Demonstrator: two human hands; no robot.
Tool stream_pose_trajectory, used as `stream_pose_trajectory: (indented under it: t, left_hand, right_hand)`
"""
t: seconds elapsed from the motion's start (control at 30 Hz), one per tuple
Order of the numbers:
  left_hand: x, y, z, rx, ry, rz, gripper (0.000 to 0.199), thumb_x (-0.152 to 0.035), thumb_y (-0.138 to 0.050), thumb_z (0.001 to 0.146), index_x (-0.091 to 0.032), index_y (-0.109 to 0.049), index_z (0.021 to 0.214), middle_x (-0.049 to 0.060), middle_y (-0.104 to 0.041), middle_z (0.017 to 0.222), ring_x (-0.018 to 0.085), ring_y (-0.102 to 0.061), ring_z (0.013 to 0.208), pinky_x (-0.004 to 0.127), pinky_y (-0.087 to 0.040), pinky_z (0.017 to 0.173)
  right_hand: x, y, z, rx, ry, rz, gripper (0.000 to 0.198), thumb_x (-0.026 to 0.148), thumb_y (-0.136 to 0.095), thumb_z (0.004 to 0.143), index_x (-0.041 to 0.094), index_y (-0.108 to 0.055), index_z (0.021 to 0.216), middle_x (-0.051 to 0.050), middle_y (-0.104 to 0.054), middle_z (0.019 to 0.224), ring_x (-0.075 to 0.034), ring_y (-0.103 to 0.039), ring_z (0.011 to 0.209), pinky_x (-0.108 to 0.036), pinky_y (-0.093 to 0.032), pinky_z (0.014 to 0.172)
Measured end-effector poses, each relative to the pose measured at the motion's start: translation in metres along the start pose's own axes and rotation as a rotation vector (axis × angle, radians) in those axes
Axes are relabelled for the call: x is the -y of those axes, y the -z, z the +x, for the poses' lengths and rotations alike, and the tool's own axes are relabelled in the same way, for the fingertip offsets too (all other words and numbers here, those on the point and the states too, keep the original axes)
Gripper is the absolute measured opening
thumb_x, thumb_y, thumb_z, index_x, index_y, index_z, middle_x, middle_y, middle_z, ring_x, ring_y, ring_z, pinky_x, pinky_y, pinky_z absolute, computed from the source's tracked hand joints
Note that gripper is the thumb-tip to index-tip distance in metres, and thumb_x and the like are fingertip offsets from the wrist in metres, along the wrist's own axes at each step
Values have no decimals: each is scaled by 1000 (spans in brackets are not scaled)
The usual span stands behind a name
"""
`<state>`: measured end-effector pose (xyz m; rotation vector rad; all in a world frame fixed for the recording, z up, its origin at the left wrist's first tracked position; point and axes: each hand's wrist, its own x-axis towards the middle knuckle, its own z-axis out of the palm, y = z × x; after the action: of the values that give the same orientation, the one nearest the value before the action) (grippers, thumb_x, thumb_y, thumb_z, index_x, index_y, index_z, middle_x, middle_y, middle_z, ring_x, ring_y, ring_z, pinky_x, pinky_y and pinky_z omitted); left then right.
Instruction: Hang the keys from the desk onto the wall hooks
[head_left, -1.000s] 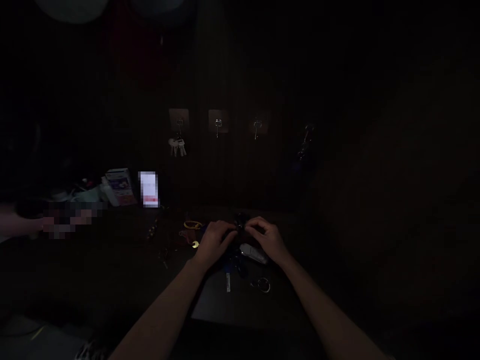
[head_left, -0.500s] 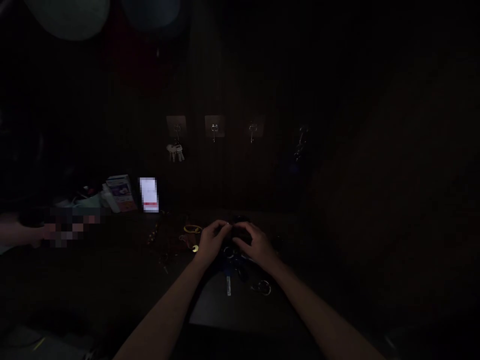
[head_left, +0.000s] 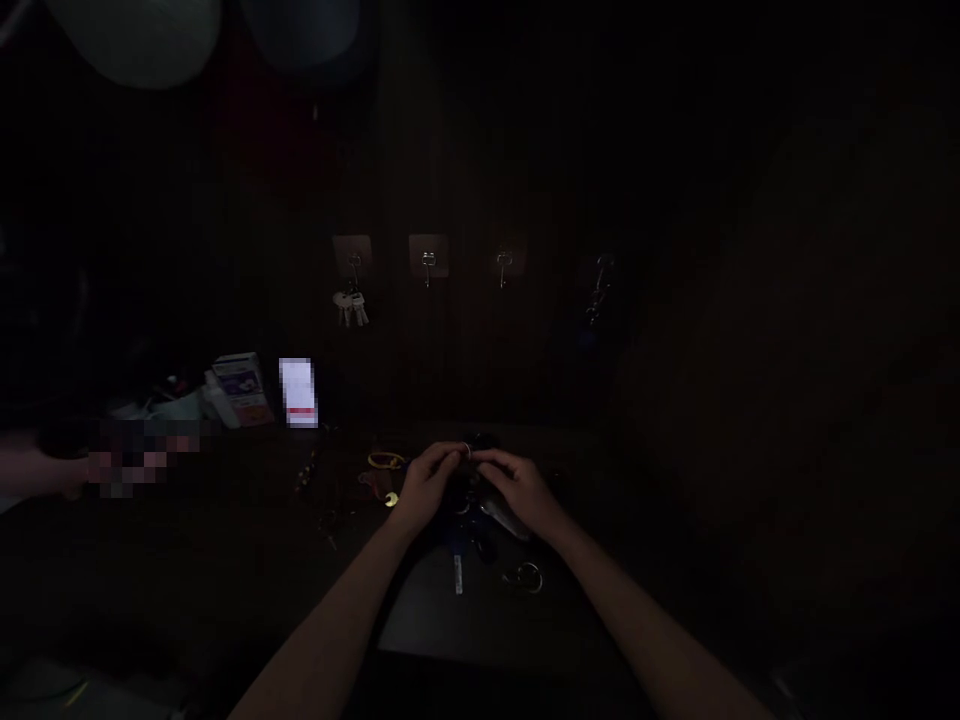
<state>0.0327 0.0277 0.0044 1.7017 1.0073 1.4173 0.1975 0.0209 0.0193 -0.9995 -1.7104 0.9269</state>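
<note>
The scene is very dark. My left hand [head_left: 427, 484] and my right hand [head_left: 519, 490] meet over a dark table, fingertips pinched together on a small metal key ring [head_left: 466, 452]. Under and between them lies a pile of keys and fobs [head_left: 480, 515], too dim to sort out. A loose silver ring [head_left: 527, 577] and a small pale tag [head_left: 457, 573] lie just in front of my hands. A yellow loop [head_left: 385, 460] and a brass piece [head_left: 390, 498] sit left of my left hand.
Several hooks hang on the dark wall behind: one with a bunch of keys [head_left: 350, 305], two bare hooks [head_left: 427, 266], one with a dark keychain [head_left: 598, 290]. A lit phone screen [head_left: 298, 392] and a box [head_left: 238, 388] stand at left. Another person's hand [head_left: 45, 470] shows at far left.
My right hand slid left to meet my left hand, and both now pinch the small ring. The view has tilted slightly, so the wall hooks sit lower.
</note>
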Motion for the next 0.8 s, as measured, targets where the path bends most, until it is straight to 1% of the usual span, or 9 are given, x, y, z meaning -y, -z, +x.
stream_pose_trajectory:
  t: [0.13, 0.27, 0.33, 0.5, 0.6, 0.7, 0.8]
  left_hand:
    - [3, 0, 1, -8, 39, -11, 21, -29, -54, 81, -21, -67, 94, 4, -67, 98, 17, -59, 95, 31, -43, 89]
    - [3, 1, 1, -15, 50, -15, 20, -27, -54, 80, -21, -67, 94, 4, -67, 100, 17, -59, 97, 30, -42, 90]
    - [3, 1, 1, -16, 56, -19, 21, -27, -54, 80, -20, -67, 95, 4, -66, 101, 17, -59, 98, 30, -42, 91]
    - [3, 1, 1, -4, 68, -31, 21, -26, -53, 81, -20, -66, 96, 5, -66, 104, 17, -58, 101, 31, -41, 92]
    - [4, 1, 1, -7, 60, -28, 21, -26, -53, 81, -20, -66, 95, 5, -66, 103, 17, -58, 100, 31, -42, 91]
    - [5, 1, 1, -17, 39, -11, 20, -26, -54, 80, -21, -66, 95, 4, -66, 101, 17, -58, 99, 31, -42, 91]
    - [5, 1, 1, -23, 16, 13, 19, -27, -55, 79, -21, -66, 95, 4, -66, 101, 16, -58, 99, 30, -42, 91]
  right_hand:
    - [0, 1, -2, 27, -24, 52, 27, 34, -54, 80, 23, -67, 101, -3, -68, 103, -21, -59, 100, -36, -43, 92]
    - [1, 0, -3, 52, -78, 58, 34, 30, -61, 74, 22, -64, 107, -3, -68, 101, -20, -61, 94, -36, -47, 84]
    - [1, 0, -3, 52, -91, 49, 37, 28, -63, 71, 21, -63, 108, -3, -68, 101, -20, -62, 93, -35, -47, 84]
    - [2, -1, -2, 22, -50, -7, 35, 25, -63, 70, 21, -64, 105, -2, -69, 99, -19, -62, 93, -35, -46, 87]
    - [2, -1, -2, 23, -39, -20, 34, 25, -62, 72, 22, -64, 105, -2, -68, 101, -19, -61, 96, -36, -44, 89]
    - [2, 0, -2, 31, -29, -13, 35, 24, -61, 72, 22, -61, 108, -3, -66, 103, -18, -60, 97, -36, -44, 90]
    - [2, -1, -2, 33, -11, 19, 38, 23, -65, 69, 22, -59, 106, -3, -65, 103, -18, -59, 96, -35, -44, 89]
